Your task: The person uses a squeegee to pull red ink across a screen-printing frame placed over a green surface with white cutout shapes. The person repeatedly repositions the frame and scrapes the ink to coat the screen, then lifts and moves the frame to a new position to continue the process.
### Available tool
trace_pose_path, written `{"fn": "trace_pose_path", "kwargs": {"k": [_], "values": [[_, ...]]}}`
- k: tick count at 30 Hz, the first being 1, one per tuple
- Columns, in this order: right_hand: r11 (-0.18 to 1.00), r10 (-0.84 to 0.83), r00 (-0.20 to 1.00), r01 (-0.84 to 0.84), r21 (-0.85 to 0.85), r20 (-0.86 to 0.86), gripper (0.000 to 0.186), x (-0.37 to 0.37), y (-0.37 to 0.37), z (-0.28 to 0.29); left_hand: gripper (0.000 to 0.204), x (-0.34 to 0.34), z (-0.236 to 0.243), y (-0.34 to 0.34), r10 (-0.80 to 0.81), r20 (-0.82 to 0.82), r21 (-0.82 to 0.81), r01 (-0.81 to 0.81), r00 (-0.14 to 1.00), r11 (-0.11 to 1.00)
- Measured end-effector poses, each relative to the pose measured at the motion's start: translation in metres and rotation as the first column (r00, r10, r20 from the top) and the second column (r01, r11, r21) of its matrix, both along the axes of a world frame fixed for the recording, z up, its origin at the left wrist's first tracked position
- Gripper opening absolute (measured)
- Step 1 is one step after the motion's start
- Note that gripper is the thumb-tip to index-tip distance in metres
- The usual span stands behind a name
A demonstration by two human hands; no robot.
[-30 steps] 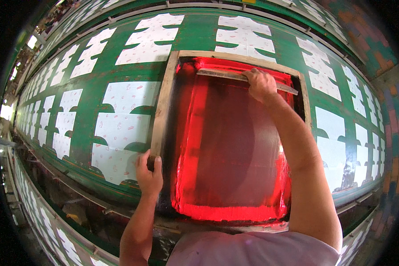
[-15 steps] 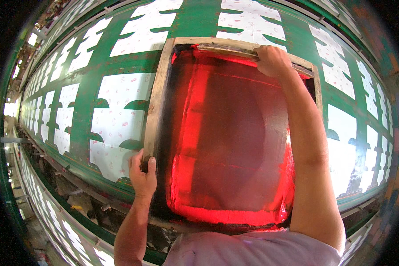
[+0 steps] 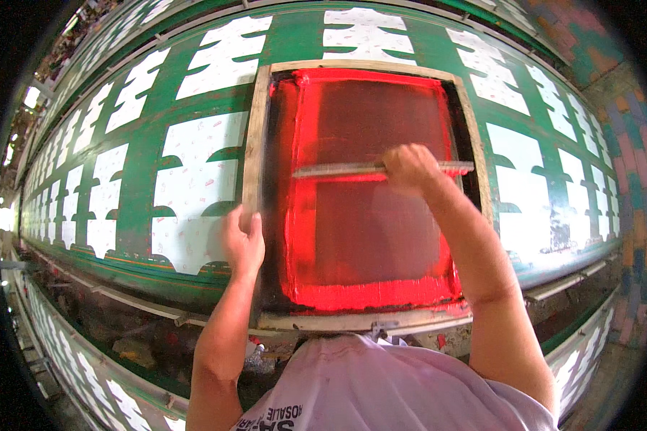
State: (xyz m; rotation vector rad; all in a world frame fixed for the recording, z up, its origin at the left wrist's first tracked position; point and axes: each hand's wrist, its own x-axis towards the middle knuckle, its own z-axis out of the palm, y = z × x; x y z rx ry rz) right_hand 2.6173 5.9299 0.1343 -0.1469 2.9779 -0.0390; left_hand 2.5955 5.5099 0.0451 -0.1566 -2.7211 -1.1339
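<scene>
Bright, even daylight; strong fisheye bending and black vignette at the rim; sharp around both hands, glare far left.

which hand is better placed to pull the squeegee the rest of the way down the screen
Right. The right hand already grips the squeegee midway across the red mesh. The left hand is on the wooden frame, apparently steadying its left rail, away from the blade.

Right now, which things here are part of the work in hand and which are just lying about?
In use:
- left hand steadying the wooden screen frame
- right hand gripping the squeegee
- red ink on the mesh
- green and white printed cloth under the frame

Lying about:
- clutter under the table, too dim to identify
</scene>
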Motion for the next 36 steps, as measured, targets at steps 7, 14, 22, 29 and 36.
{"fn": "trace_pose_path", "kwargs": {"k": [7,14,22,29,36], "values": [[0.997,-0.066,0.984,0.058,0.050,0.165,0.029,0.149,-0.081,-0.003,0.050,0.003,0.002,-0.002,-0.025,-0.132,-0.117,0.010,0.991,0.993],[0.993,-0.068,0.997,0.070,-0.094,0.019,0.046,0.252,-0.144,0.006,0.065,0.005,0.004,-0.005,0.034,-0.136,0.097,-0.021,0.990,0.995],[0.968,-0.094,0.996,0.089,-0.236,-0.010,0.082,0.288,-0.168,0.021,0.068,-0.007,-0.023,-0.017,0.063,-0.159,0.241,-0.024,0.985,0.970],[0.879,0.089,0.979,-0.165,-0.447,-0.186,0.067,0.327,-0.117,0.033,0.074,-0.014,-0.033,-0.019,0.131,-0.153,0.325,-0.076,0.980,0.943],[0.861,-0.175,0.874,-0.087,-0.500,-0.453,0.048,0.390,-0.004,0.029,0.084,-0.011,-0.015,-0.021,0.174,0.047,0.543,-0.171,0.984,0.822]]}}
